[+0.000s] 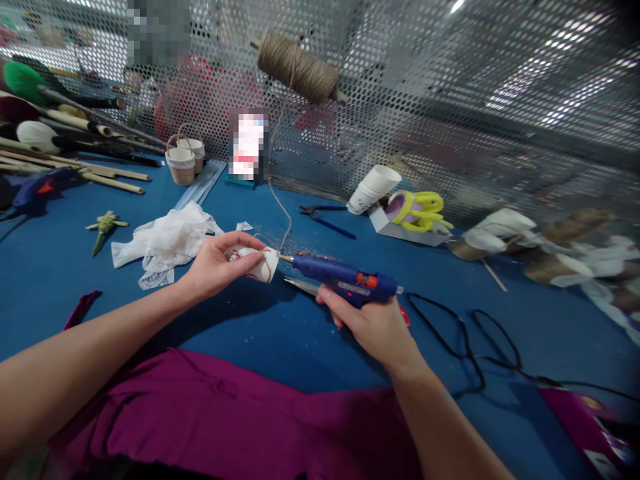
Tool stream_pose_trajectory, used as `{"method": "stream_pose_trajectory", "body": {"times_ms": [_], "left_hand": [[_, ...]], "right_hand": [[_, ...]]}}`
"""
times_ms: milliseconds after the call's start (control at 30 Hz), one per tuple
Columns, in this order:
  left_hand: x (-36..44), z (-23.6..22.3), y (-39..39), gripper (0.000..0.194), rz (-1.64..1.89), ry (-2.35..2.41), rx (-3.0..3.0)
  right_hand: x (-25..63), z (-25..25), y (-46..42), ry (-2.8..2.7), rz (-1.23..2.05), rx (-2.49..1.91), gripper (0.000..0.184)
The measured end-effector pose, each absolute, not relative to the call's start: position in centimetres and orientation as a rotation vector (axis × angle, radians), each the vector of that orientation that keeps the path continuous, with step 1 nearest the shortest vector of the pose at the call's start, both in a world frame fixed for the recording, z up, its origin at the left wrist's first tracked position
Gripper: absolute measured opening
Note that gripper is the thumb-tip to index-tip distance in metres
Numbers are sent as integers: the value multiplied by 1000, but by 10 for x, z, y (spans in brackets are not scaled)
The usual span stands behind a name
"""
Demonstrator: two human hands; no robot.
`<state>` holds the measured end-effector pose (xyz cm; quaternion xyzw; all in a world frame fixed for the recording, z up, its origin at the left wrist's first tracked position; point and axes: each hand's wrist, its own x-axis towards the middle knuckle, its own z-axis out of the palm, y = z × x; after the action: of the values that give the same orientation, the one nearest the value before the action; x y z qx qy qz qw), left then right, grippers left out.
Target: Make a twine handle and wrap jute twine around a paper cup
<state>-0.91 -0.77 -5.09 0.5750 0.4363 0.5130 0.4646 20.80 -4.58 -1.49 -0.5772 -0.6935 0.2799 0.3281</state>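
Note:
My left hand (225,263) is closed around a white paper cup (260,267) lying on its side, with brown twine against it near the end that faces right. In my right hand (373,323) is a blue hot glue gun (345,275), its metal nozzle pointing left at the cup's edge; whether they touch I cannot tell. Twine (289,223) runs up from the cup to a large spool (300,67) on the mesh. Scissors (303,285) lie partly hidden under my right hand. White lace (167,237) is bunched beside my left hand.
Blue-handled pliers (330,220), stacked paper cups (375,189) and a yellow-trimmed item in a white box (407,230) sit behind. Small twine-wrapped buckets (181,165) and a phone (247,147) stand at back left. Another glue gun (43,190) rests left. A black cable (465,343) loops right.

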Motion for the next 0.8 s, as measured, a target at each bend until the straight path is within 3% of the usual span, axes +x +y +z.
{"method": "stream_pose_trajectory", "body": {"times_ms": [233, 433, 800], "left_hand": [[-7, -51, -8, 20, 1232, 1096, 1385], [-6, -53, -9, 21, 1217, 1099, 1360], [-7, -62, -9, 24, 1205, 1068, 1346]], "right_hand": [[219, -30, -31, -1504, 992, -1384, 29], [236, -46, -8, -1381, 775, -1609, 39], [253, -56, 28, -1479, 370, -1976, 28]]}}
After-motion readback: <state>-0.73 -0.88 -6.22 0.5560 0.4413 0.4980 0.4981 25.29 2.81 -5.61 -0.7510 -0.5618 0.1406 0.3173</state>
